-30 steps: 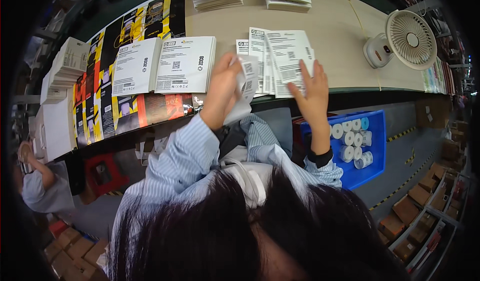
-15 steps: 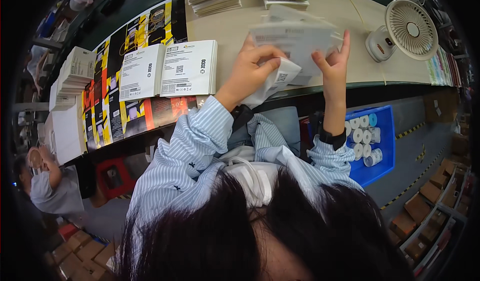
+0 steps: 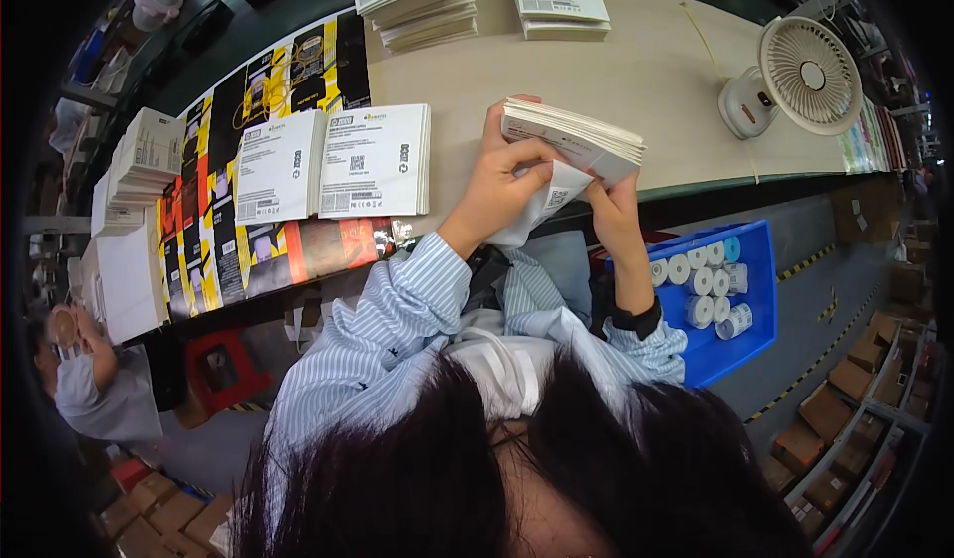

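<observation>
Above the table's near edge, both hands hold a stack of thin white printed leaflets [image 3: 581,139], tilted with its layered edges facing up and away. My left hand [image 3: 509,182] grips its left end, fingers behind the stack. Its thumb and forefinger pinch a white leaflet [image 3: 542,205] with a square code, bent down toward me. My right hand [image 3: 614,210] is closed around the stack's lower right part, its thumb by the bent leaflet. Two neat stacks of similar leaflets [image 3: 373,160] lie side by side to the left, apart from my hands.
Further leaflet stacks stand at the far edge [image 3: 417,6], [image 3: 559,1] and far left [image 3: 149,156]. A white fan [image 3: 810,76] is at the right. Below the table, a blue crate [image 3: 730,349] holds several white rolls [image 3: 701,310]. Another person [image 3: 99,384] sits at the left.
My right hand has come down from its raised, spread pose and closed on the leaflets. The blurred, fanned leaflets now form a compact stack. The whole view has shifted slightly.
</observation>
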Available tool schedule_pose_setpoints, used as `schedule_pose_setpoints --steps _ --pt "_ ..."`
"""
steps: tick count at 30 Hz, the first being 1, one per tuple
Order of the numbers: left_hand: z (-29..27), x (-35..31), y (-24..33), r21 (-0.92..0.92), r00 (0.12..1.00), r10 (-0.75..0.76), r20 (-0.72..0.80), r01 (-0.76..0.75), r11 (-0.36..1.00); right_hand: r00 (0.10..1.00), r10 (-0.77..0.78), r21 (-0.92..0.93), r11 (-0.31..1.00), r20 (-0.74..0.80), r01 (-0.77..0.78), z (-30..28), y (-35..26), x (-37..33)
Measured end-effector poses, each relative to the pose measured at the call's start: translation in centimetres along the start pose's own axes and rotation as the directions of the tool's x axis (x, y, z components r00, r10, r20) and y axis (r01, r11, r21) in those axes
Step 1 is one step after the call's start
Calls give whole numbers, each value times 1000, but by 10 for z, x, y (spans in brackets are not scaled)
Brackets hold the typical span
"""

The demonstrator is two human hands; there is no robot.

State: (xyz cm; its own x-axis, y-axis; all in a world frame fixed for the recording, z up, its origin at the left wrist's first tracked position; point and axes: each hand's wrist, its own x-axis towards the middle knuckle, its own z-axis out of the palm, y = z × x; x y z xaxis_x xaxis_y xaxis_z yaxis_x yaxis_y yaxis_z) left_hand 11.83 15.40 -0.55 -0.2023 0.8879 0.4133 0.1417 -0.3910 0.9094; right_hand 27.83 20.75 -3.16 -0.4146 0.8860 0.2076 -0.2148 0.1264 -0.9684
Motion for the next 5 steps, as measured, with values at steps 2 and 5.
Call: schedule_pose_setpoints --steps 2,5 --pt "-9 1 1 -78 968 -237 88 244 967 996 70 -138 988 48 -63 2 -24 10" --pt "-16 2 16 237 995 -84 52 69 969 973 165 166 967 159 -191 -5 -57 68"
